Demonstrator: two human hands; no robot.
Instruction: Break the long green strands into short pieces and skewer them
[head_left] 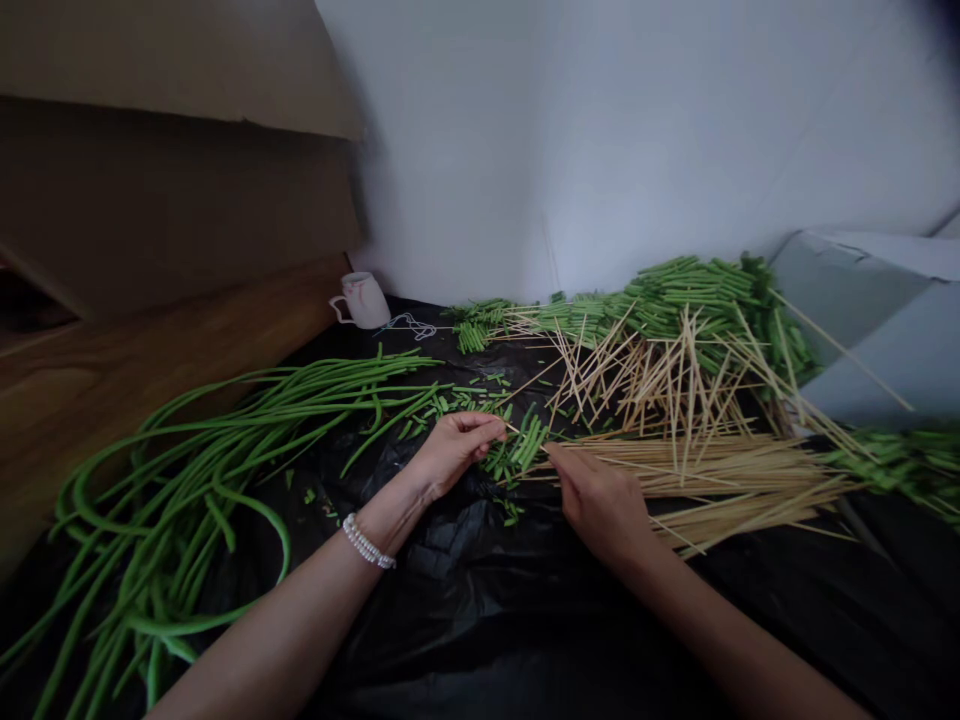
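My left hand [459, 446], with a beaded bracelet at the wrist, pinches one end of a thin wooden skewer [512, 428]. Closed around the same skewer farther right is my right hand [604, 500]. Between the two hands, short cut green bean pieces [531, 442] sit crosswise on the skewer. More loose cut pieces [450, 402] lie on the black plastic sheet [472, 610] behind and below my hands. Beside my right hand, bare wooden skewers [720, 465] lie in a wide bundle. My fingers partly cover both skewer ends.
Long whole beans [187, 500] spread over the left side. At the back right, loaded bean skewers [690, 295] are piled with their sticks pointing forward. A white mug [366, 300] stands near the wall, beside a thin cord [412, 325]. A cardboard box [180, 190] rises at left.
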